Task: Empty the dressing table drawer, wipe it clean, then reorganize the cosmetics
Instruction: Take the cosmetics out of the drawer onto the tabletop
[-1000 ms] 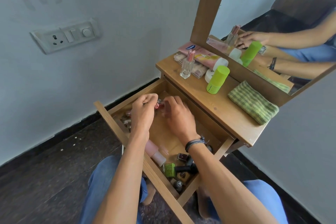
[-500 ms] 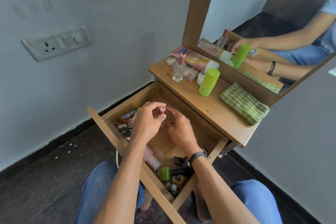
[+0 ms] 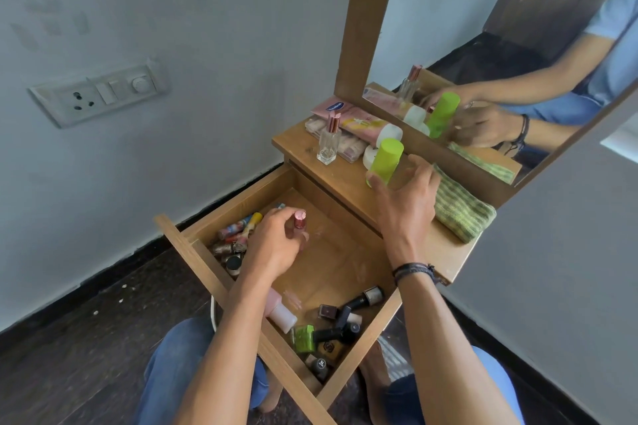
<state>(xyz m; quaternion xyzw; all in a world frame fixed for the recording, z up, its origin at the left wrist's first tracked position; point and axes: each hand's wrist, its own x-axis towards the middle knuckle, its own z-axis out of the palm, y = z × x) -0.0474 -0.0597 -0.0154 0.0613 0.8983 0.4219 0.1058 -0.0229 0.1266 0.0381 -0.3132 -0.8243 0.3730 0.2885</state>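
The wooden drawer (image 3: pixel 179 238) stands pulled out under the dressing table top (image 3: pixel 348 183). My left hand (image 3: pixel 272 245) hovers over the drawer's left part and pinches a small bottle with a pink metallic cap (image 3: pixel 299 221). My right hand (image 3: pixel 404 203) is raised above the table top with fingers spread, its thumb at the base of the green bottle (image 3: pixel 386 160). Several lipsticks and tubes (image 3: pixel 238 231) lie in the drawer's far left corner. Nail polish bottles and dark tubes (image 3: pixel 331 324) crowd its near right corner, beside a pink bottle (image 3: pixel 281 312).
A folded green striped cloth (image 3: pixel 459 214) lies at the right of the table top. A clear perfume bottle (image 3: pixel 328 141), a pink tube (image 3: pixel 355 121) and a white jar (image 3: pixel 371 155) stand by the mirror (image 3: pixel 483 45). A wall socket (image 3: pixel 100 93) sits at left.
My right hand has left the drawer and risen to the green bottle on the table top. My left hand stays over the drawer holding the pink-capped bottle.
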